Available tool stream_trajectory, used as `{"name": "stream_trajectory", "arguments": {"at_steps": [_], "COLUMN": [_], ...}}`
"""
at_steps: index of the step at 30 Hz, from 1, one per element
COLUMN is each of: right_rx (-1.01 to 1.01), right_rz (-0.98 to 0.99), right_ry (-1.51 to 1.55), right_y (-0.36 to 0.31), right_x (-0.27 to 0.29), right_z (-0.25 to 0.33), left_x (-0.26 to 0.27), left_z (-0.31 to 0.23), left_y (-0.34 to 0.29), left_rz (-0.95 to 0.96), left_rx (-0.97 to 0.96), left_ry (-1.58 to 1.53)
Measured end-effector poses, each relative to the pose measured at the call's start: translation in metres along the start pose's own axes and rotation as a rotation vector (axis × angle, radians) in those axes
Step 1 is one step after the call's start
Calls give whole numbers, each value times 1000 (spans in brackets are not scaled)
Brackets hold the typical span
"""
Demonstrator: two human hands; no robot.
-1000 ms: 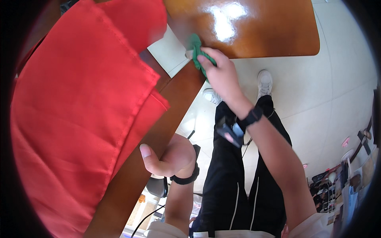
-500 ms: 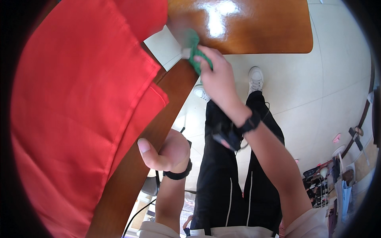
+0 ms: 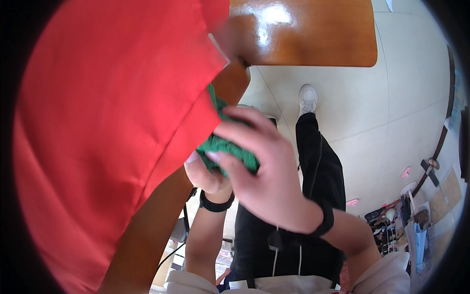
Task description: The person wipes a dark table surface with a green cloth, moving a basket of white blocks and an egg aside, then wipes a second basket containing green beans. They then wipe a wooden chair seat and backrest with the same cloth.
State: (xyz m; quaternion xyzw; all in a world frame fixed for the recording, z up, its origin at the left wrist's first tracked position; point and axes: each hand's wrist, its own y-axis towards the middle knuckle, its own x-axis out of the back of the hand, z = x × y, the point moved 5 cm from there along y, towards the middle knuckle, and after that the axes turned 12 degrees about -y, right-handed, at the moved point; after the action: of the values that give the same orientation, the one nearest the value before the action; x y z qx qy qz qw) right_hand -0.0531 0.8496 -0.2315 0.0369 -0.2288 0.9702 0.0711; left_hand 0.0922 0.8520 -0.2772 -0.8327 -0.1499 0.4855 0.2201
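Note:
A bunched green cloth (image 3: 230,149) is in my right hand (image 3: 271,171), whose thumb and fingers are bent round it. Directly below it, my left hand (image 3: 208,179) meets the cloth, its thumb beside the cloth and the red fabric's edge. The left hand's other fingers are hidden behind the cloth and my right hand. A large sheet of smooth red fabric (image 3: 112,108) covers the left side, and its hemmed corner reaches over the green cloth.
Under the red fabric runs a brown wooden tabletop (image 3: 142,240). A glossy brown table section (image 3: 318,34) lies at the far side. A thin pale edge (image 3: 219,50) pokes out by the fabric. Shelved items (image 3: 396,225) stand at the lower right.
My right hand has come back toward me with the green cloth, down to my left hand. The red fabric has shifted right and now covers most of the pale sheet.

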Motion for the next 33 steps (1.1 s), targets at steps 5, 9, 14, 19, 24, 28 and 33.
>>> {"name": "stream_trajectory", "arguments": {"at_steps": [5, 9, 14, 19, 24, 28, 33], "right_rx": [72, 54, -10, 54, 86, 171, 34], "right_rz": [-116, -247, -183, -136, -81, -151, -121], "right_ry": [-119, -204, -260, -168, -105, -192, -344], "right_y": [36, 67, 54, -23, -63, -33, 13], "right_x": [-4, -3, 1, 1, -2, 4, 11], "right_z": [-33, -57, -39, 48, 85, 73, 55], "left_x": [-17, -20, -11, -73, -203, -309, -321], "left_z": [-5, -11, -41, -143, -197, -183, -184], "left_y": [5, -2, -46, -120, -143, -127, -124], "left_rz": [108, 55, 137, 78, 44, 274, 453], "left_rx": [-437, -598, -376, -1015, -1447, -1043, -752], "left_ry": [786, 899, 1002, 637, 1115, 2086, 2063]}}
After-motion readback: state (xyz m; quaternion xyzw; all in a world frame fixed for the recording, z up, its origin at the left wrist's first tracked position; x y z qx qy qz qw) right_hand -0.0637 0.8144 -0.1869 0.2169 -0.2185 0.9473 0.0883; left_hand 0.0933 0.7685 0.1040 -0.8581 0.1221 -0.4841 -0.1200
